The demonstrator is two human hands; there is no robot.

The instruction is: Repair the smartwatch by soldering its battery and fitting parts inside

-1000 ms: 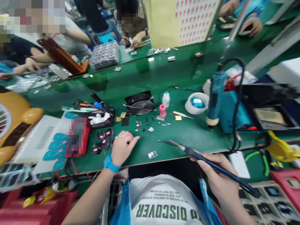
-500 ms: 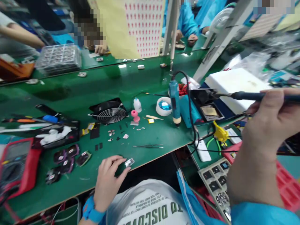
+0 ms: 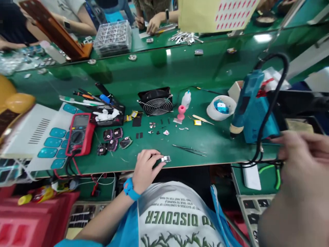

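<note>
Near the front edge of the green bench, my left hand (image 3: pixel 147 168) pinches a small silvery-white electronic part (image 3: pixel 166 159) between thumb and forefinger. At the right, my right hand (image 3: pixel 303 164) is smeared by motion. Its fingertips are by the lower front corner of a blue boxy unit (image 3: pixel 262 120), and whether it grips anything is hidden. A pair of tweezers (image 3: pixel 189 149) lies on the bench to the right of the small part. A blue electric screwdriver (image 3: pixel 245 103) hangs nose-down beside the blue unit.
A small fan (image 3: pixel 157 104), a white bottle (image 3: pixel 186 100), a pink stand (image 3: pixel 181 112) and a white bowl (image 3: pixel 209 109) line the back. At left are a red multimeter (image 3: pixel 80 133), a tool box (image 3: pixel 109 118) and several dark cases (image 3: pixel 112 144). Co-workers' hands (image 3: pixel 154 23) are across the bench.
The view has swung left. My right hand has moved from the soldering iron it held to the blue unit's front; the iron no longer shows in it. My left hand still pinches the small part.
</note>
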